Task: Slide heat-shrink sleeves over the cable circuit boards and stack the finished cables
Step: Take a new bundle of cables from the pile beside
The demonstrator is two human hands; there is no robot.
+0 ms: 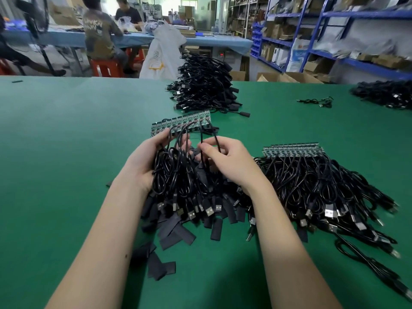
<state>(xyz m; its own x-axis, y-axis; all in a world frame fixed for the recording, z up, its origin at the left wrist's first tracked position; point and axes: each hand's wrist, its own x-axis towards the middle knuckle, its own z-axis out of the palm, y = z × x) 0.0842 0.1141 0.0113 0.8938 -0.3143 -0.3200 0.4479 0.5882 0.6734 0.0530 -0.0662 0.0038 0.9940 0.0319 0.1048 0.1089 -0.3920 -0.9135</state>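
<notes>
My left hand [142,159] grips a thick bundle of black USB cables [178,175] whose wires run up to a strip of green circuit boards [180,123] lying on the green table. My right hand [227,161] pinches one single black cable [201,148] from that bundle between thumb and forefinger. Flat black heat-shrink sleeves [174,233] lie scattered under and in front of the bundle. A tall pile of sleeved cables [205,85] stands at the back centre.
A second bundle of cables on a board strip [312,175] lies to the right. More cables [385,94] sit at the far right, with one loose cable [316,101] nearby. Behind the green table [55,141], two people sit at a blue bench; shelves line the right wall.
</notes>
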